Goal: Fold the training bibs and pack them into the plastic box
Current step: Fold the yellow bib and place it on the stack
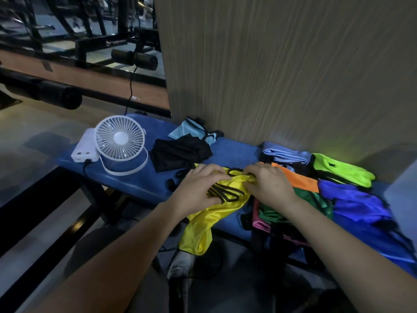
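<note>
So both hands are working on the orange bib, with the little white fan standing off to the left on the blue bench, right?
Not quite: in the head view both hands, left hand and right hand, are on the yellow bib; the orange bib lies untouched beyond them. The white fan does stand to the left on the blue bench.

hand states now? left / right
Left hand: fingers curled on the yellow bib, holding it.
Right hand: gripping the same yellow bib's top edge.

- Tan wood-grain wall panel (282,64) rising behind the blue padded surface (232,152).
- Black gym machine frames (94,30) far left, in dim light.
- Grey floor (33,136), faintly glossy.
</note>
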